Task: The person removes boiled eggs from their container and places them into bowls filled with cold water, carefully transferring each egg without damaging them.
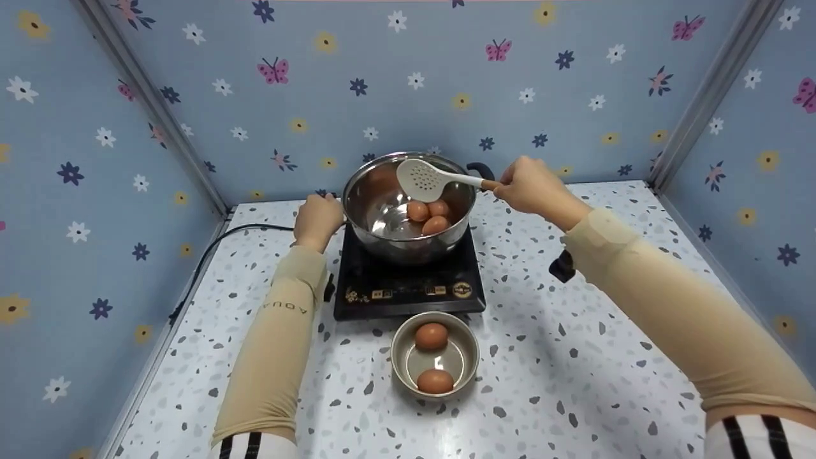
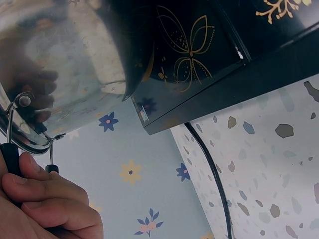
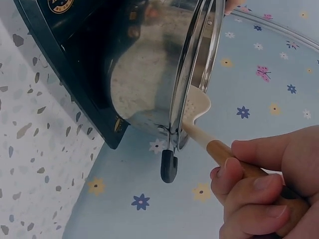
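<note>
A steel pot (image 1: 408,252) stands on a black induction cooker (image 1: 408,293), with 3 brown eggs (image 1: 436,225) lying in its right side. My left hand (image 1: 317,220) grips the pot's left handle (image 2: 11,159); in the left wrist view the fingers curl round its black grip. My right hand (image 1: 532,183) holds a skimmer (image 1: 422,180) by its wooden handle (image 3: 249,172). The skimmer's pale perforated head is over the pot opening, above the eggs, with nothing seen on it. The pot's right handle (image 3: 169,167) is free, left of the right hand in the right wrist view.
A round metal bowl (image 1: 398,363) with two brown eggs (image 1: 431,336) stands in front of the cooker on the speckled table (image 1: 548,395). A black cable (image 1: 210,255) runs left from the cooker. Patterned panels (image 1: 421,76) enclose the back and both sides.
</note>
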Motion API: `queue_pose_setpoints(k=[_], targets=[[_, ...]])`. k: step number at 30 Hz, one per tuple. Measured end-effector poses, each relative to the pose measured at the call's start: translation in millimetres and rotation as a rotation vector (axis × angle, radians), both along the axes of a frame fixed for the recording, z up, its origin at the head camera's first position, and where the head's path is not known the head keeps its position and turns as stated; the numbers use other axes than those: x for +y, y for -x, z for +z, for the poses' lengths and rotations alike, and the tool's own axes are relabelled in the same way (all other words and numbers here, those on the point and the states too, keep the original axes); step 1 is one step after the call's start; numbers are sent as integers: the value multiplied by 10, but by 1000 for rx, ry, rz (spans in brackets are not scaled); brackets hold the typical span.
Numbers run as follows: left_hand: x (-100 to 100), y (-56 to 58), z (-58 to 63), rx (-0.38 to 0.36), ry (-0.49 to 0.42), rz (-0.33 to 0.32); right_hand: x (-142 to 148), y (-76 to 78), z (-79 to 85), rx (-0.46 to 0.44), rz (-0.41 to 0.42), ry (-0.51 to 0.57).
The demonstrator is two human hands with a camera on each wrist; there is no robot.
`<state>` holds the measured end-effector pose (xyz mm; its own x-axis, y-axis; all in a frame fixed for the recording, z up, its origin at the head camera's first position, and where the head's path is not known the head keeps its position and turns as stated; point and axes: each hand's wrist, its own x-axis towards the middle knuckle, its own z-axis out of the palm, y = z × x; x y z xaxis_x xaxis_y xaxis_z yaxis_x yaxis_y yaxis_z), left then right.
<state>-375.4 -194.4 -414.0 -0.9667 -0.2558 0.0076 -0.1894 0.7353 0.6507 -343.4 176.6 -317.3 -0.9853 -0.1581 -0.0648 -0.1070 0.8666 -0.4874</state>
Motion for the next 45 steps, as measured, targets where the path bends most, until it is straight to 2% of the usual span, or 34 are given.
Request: queue_pose_setpoints(k=[20, 26, 34, 40, 45], targets=[[4, -2, -4, 11, -17, -5, -179, 43, -9, 73, 49, -117], [18, 8, 2, 5, -6, 3, -219, 27, -28, 39, 73, -119], [11, 23, 5, -4, 15, 11, -196, 21, 34, 28, 104, -132], [1, 12, -2, 3, 2, 16, -140, 28, 147, -53, 156, -120], [4, 32, -13, -3, 14, 18, -140, 45, 315, -119, 209, -156]])
